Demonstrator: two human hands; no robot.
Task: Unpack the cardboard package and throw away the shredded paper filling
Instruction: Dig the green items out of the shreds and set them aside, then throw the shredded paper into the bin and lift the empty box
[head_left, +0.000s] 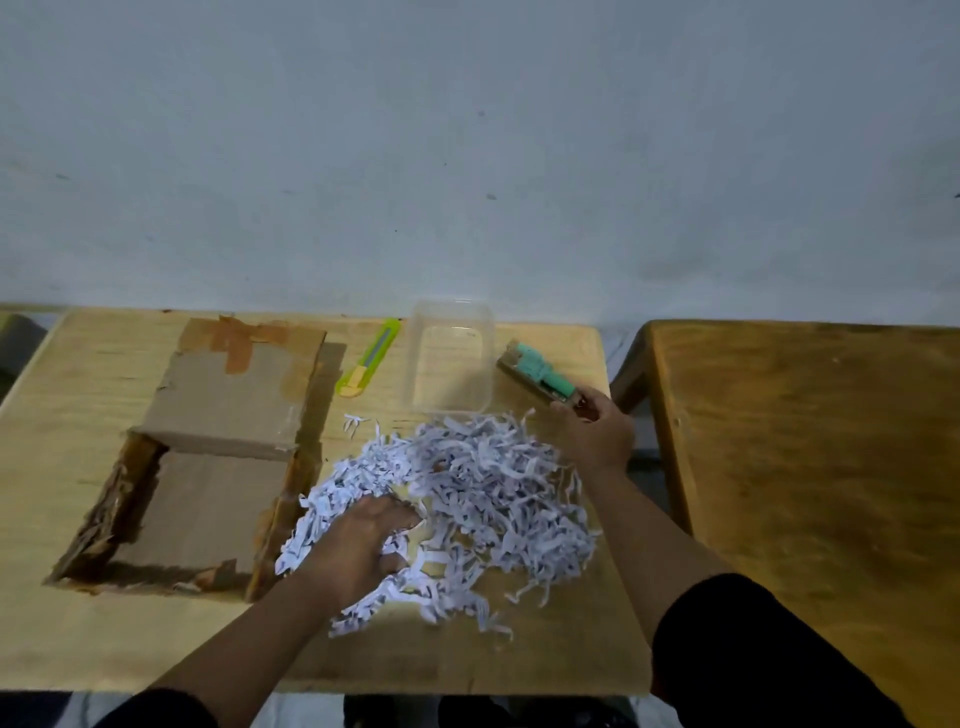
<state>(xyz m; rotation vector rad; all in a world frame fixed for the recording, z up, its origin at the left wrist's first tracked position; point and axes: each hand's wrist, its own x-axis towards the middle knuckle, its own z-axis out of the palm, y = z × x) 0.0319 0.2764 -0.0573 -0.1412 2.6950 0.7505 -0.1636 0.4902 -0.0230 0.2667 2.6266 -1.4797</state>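
Paper shreds lie heaped on the surface beside the emptied box. Left hand spreads into them; right hand pinches a green item. Best gather inward with both hands.

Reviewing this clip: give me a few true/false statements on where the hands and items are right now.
1. The left hand rests in the shredded paper. True.
2. The right hand holds the yellow-green box cutter. False: the cutter lies on the table, untouched; that hand grips a green-topped object.
3. The cardboard box is full of shreds. False: it looks empty, and the shreds lie on the table.
4. The clear plastic container is empty. True.
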